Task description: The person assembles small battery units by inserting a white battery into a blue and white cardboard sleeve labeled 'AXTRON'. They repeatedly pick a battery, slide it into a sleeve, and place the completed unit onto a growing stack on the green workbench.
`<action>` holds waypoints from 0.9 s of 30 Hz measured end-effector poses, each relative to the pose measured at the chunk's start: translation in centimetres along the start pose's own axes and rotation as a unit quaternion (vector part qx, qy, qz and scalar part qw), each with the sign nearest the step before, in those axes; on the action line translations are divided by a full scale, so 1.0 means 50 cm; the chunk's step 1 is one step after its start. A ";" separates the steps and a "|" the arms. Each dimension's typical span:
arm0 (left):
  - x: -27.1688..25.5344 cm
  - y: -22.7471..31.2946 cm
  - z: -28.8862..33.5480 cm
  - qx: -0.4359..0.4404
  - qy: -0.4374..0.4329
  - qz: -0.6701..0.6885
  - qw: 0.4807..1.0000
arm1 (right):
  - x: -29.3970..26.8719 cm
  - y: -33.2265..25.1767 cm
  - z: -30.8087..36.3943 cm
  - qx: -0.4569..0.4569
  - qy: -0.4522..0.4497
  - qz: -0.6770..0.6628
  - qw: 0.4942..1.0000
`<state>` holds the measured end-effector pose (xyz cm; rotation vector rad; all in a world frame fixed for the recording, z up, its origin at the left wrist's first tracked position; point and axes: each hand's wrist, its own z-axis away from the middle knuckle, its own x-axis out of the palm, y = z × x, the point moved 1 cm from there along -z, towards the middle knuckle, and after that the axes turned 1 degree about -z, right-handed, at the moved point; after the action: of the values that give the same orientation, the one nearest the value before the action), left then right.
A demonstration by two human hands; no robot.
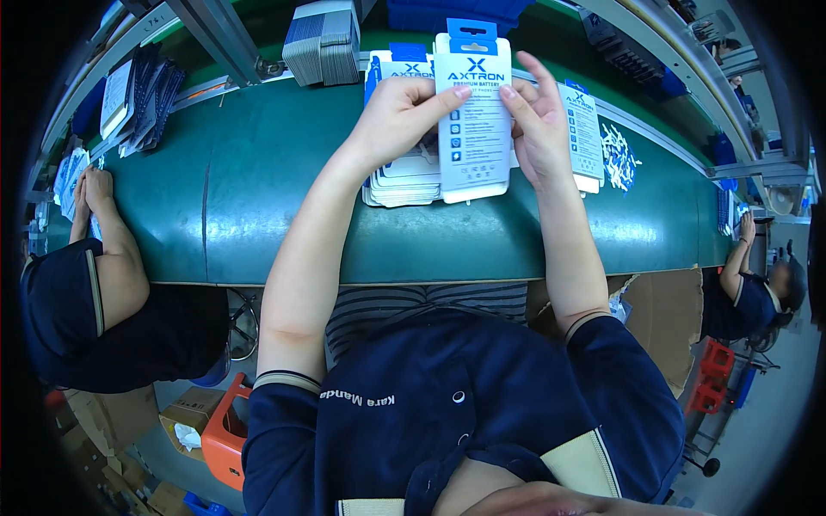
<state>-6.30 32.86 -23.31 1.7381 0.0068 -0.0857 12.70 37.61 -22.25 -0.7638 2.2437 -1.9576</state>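
I hold a flat white retail package with a blue hang tab upright above the green conveyor belt. My left hand grips its left edge, thumb on the front. My right hand grips its right edge, index finger raised. Under the package lies a stack of similar white packages. Another such package lies just right of my right hand.
A grey stack of trays stands at the belt's far side. White and blue small parts lie scattered at right. One person sits at the left, another at the right. An orange stool and cardboard boxes stand below.
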 end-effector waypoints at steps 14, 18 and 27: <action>0.001 0.017 0.010 -0.004 -0.017 -0.126 0.992 | -0.007 0.011 -0.002 -0.186 0.000 0.194 0.963; 0.004 0.013 0.007 -0.003 -0.029 -0.135 0.990 | 0.000 0.006 0.001 -0.126 -0.024 0.088 0.988; 0.022 0.013 0.003 0.218 0.132 -0.201 0.946 | -0.009 0.004 0.005 -0.087 -0.045 0.092 0.991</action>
<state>-5.16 32.58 -22.76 2.1570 0.5808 -0.1630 13.11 37.57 -22.58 -0.6219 2.3588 -1.6310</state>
